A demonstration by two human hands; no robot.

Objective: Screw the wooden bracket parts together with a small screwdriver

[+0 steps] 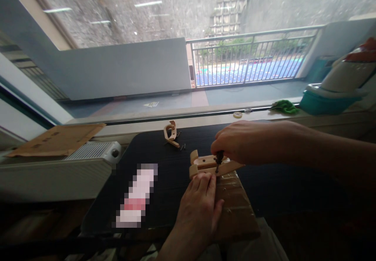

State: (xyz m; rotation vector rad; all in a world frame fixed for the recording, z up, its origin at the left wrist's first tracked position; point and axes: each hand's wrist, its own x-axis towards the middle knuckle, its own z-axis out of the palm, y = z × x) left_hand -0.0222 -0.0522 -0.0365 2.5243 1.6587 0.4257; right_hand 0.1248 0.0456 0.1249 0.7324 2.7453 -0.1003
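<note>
My right hand (232,141) is closed around the dark handle of a screwdriver (219,159). Its tip points down onto a pale wooden piece (227,168) made of bars with rounded end blocks and dark holes. My left hand (199,198) lies over the near side of this piece, fingertips touching the wood and thumb stretched out to the right. Beneath them is a brown cardboard box (235,210) with shiny tape on top. Farther back on the black table (164,182) stands a second, curved wooden piece (170,134), with several small screws (182,147) beside it.
A pixelated pink-and-white patch (135,196) covers something at the table's left. Beyond the table runs a window sill (202,116) with a tape roll (237,115), a green cloth (284,107) and a teal container (326,99). A white radiator (58,175) with brown cardboard (58,137) stands left.
</note>
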